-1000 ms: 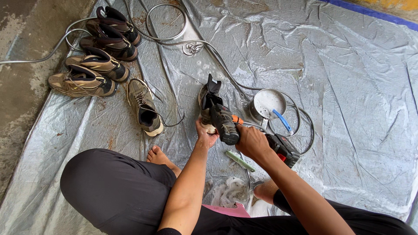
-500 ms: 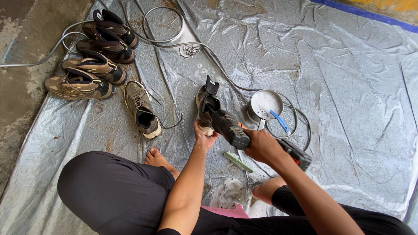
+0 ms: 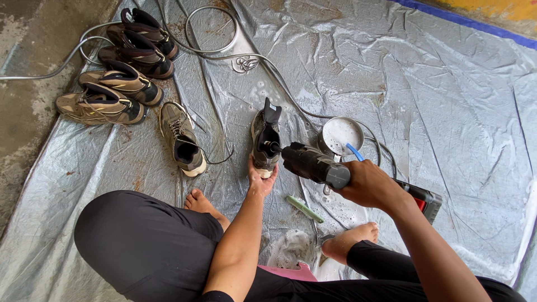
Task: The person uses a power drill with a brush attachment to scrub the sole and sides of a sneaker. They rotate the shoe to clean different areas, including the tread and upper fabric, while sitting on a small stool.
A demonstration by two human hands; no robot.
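My left hand [image 3: 260, 178] grips the heel of a brown and black shoe [image 3: 265, 138] that stands on the wet grey tarp [image 3: 436, 100], tongue pulled up. My right hand [image 3: 369, 183] holds a black cordless drill [image 3: 314, 163] with a red battery base [image 3: 423, 199]. The drill's front attachment points into the shoe's opening. A small round metal bowl [image 3: 340, 134] of soapy water with a blue-handled brush [image 3: 354, 151] in it sits just right of the shoe.
Another single shoe [image 3: 182, 140] lies left of the held one. Several more shoes [image 3: 120, 67] are lined up at the top left. A hose [image 3: 218, 50] loops across the tarp. A green brush [image 3: 304, 208] and suds lie near my bare feet.
My right hand has swung the drill from beside the shoe so that its tip now points into the shoe's opening. My left hand keeps hold of the heel.
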